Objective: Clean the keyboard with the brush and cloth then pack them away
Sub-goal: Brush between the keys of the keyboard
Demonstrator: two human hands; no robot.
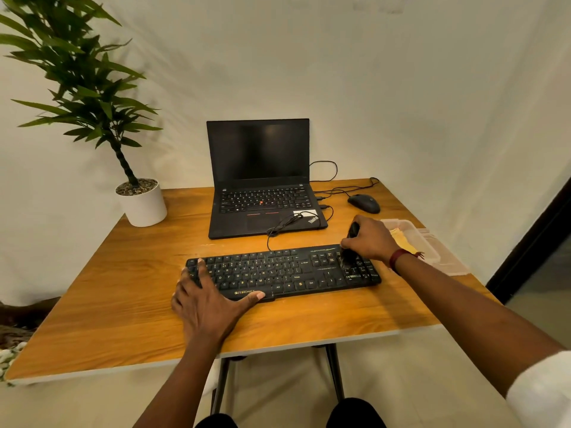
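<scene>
A black keyboard point(287, 270) lies across the middle of the wooden table point(123, 304). My left hand point(207, 301) rests flat on its left end, fingers spread over the keys, thumb along the front edge. My right hand point(370, 239) grips a black brush point(350, 245) and holds its bristles down on the number pad at the keyboard's right end. A yellow cloth point(401, 242) lies in a clear plastic box point(429, 245) just right of that hand, partly hidden by my wrist.
An open black laptop point(262, 180) stands behind the keyboard, cables trailing from its right side. A black mouse point(364, 203) sits at the back right. A potted plant point(142, 202) fills the back left corner. A dark door frame point(531, 242) lies to the right.
</scene>
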